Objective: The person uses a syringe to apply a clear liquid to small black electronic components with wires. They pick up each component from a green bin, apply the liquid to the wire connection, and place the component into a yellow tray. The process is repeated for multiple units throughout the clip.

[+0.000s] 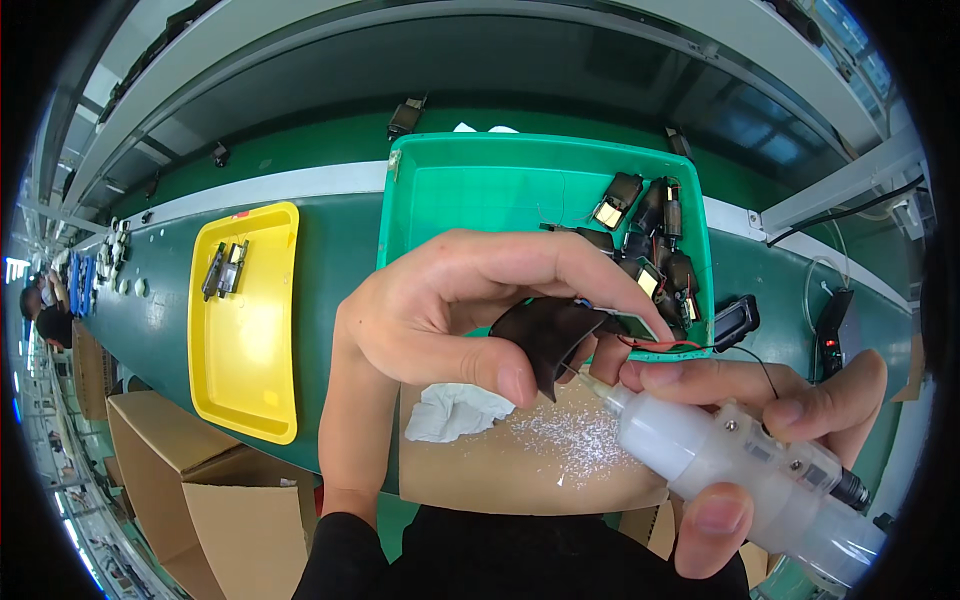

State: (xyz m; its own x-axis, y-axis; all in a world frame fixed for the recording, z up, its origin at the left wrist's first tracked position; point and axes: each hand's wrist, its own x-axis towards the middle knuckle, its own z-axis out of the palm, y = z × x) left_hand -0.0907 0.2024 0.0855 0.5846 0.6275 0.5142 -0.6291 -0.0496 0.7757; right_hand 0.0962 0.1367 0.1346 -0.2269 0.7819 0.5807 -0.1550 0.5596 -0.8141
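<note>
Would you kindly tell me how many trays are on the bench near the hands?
2: a yellow tray left of the left hand, and a green tray beyond that hand, which partly hides it.

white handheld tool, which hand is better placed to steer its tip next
Right, I'd judge: the right hand grips the white handheld tool, its tip close to the black part, while the left hand is occupied holding that part.

The left hand (415,318) partly hides the black piece (545,335), and a distant person (54,324) looks blurred.
</note>
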